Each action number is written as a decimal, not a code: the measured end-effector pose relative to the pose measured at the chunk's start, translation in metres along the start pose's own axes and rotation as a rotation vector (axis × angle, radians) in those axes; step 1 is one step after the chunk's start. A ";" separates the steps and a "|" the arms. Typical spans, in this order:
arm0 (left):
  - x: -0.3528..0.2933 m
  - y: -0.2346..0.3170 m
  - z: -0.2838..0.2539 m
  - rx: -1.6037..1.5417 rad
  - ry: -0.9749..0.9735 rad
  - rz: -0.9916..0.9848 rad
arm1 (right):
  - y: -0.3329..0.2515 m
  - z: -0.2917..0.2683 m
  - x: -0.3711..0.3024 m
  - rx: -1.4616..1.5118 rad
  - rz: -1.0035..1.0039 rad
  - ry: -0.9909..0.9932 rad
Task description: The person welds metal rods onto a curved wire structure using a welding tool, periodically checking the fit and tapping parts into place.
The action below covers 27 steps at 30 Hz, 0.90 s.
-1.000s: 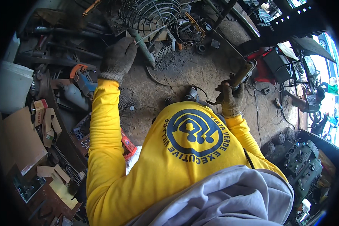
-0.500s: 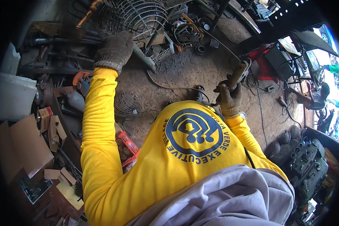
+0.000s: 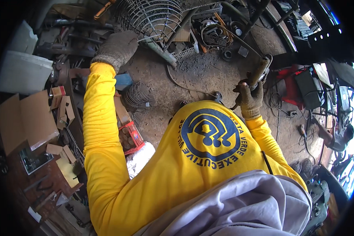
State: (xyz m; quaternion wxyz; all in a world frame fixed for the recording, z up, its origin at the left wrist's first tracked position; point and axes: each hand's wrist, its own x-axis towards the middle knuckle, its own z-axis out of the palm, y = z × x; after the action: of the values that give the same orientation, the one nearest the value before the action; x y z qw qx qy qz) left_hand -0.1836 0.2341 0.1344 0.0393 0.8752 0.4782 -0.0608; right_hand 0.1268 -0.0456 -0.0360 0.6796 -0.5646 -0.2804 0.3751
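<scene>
My left hand [image 3: 116, 49], in a grey-brown knit glove, hangs at upper left beside the round wire guard [image 3: 153, 17]. Its back faces me and its fingers are hidden. A thin pale stick [image 3: 150, 37] shows at its right edge; I cannot tell whether the hand holds it. My right hand [image 3: 251, 98], gloved too, is closed around a worn welding electrode holder [image 3: 259, 71]. From the holder's head a thin rod [image 3: 240, 40] runs up and to the left, toward the basket of scrap parts.
Beyond the rod lies a basket of metal parts [image 3: 214, 36]. A coil of wire [image 3: 137, 94] and red box [image 3: 134, 135] are near my left arm. Cardboard [image 3: 29, 122] lies at left; a red-and-dark machine [image 3: 303, 86], loose cables and another person [image 3: 340, 137] are at right.
The view has shifted, so the surroundings sit farther right. My left hand has moved left relative to the wire guard. My right hand keeps its grip on the electrode holder.
</scene>
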 end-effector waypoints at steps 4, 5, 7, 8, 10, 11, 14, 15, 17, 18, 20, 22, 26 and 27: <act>-0.013 -0.004 0.004 -0.087 -0.039 -0.079 | -0.003 -0.005 0.008 -0.025 0.043 -0.039; -0.015 -0.006 0.007 -0.073 -0.006 -0.093 | -0.002 -0.007 0.011 -0.037 0.058 -0.056; -0.020 -0.008 0.011 -0.154 0.060 -0.123 | -0.004 -0.008 0.013 -0.046 0.074 -0.072; -0.019 -0.007 0.009 -0.196 0.098 -0.130 | -0.007 -0.008 0.015 -0.059 0.089 -0.072; -0.017 -0.001 0.003 -0.229 0.194 -0.123 | -0.008 -0.007 0.018 -0.070 0.098 -0.063; -0.018 0.001 0.001 -0.221 0.250 -0.115 | -0.006 -0.005 0.017 -0.061 0.092 -0.057; -0.006 -0.005 0.004 -0.364 0.409 -0.131 | -0.003 0.002 0.016 -0.053 0.075 -0.035; -0.004 -0.006 0.004 -0.369 0.407 -0.124 | -0.003 0.005 0.015 -0.056 0.066 -0.026; 0.002 -0.005 -0.002 -0.256 0.460 -0.087 | -0.001 0.012 0.012 -0.051 0.058 -0.009; 0.005 -0.006 -0.002 -0.260 0.458 -0.083 | 0.000 0.015 0.010 -0.042 0.050 0.002; 0.014 -0.008 -0.002 -0.285 0.496 -0.021 | 0.003 0.021 0.007 -0.046 0.055 0.018; 0.018 -0.002 -0.005 -0.377 0.437 -0.059 | 0.005 0.025 0.002 -0.053 0.065 0.038; 0.014 0.011 -0.005 -0.536 0.407 0.011 | 0.008 0.038 -0.004 -0.075 0.066 0.039; 0.015 0.006 -0.001 -0.534 0.409 0.013 | 0.010 0.040 -0.005 -0.099 0.077 0.037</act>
State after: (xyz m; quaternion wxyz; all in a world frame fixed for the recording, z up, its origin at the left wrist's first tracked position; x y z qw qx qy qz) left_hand -0.1708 0.2434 0.1337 0.1709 0.8310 0.4699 0.2437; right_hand 0.0903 -0.0269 -0.0373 0.6408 -0.6148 -0.2642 0.3763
